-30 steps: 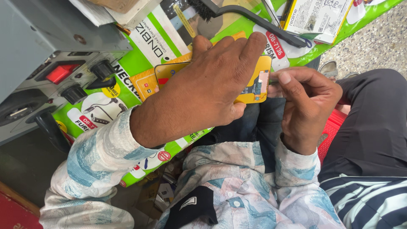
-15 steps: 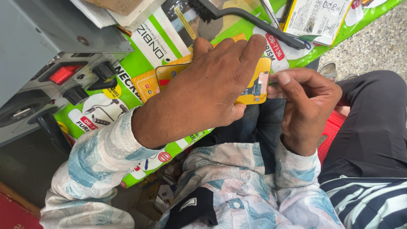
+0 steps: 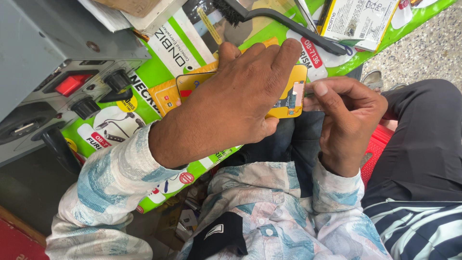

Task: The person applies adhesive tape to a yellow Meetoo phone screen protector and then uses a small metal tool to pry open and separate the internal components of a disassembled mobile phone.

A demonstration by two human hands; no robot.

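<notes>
My left hand (image 3: 240,101) lies palm down over a flat yellow phone part (image 3: 291,98), gripping it from above with thumb underneath. A small circuit strip shows at its right end. My right hand (image 3: 349,120) is curled at that right end, thumb and fingertips pinched against the edge by the circuit strip; what they pinch is too small to tell. Both hands hover above my lap, over dark jeans.
A green printed sheet (image 3: 159,62) covers the bench. A grey power unit (image 3: 53,72) with a red switch and black knobs stands at left. A black brush (image 3: 274,17) and a white packet (image 3: 358,19) lie at the top. Another person's dark trouser leg (image 3: 423,135) is at right.
</notes>
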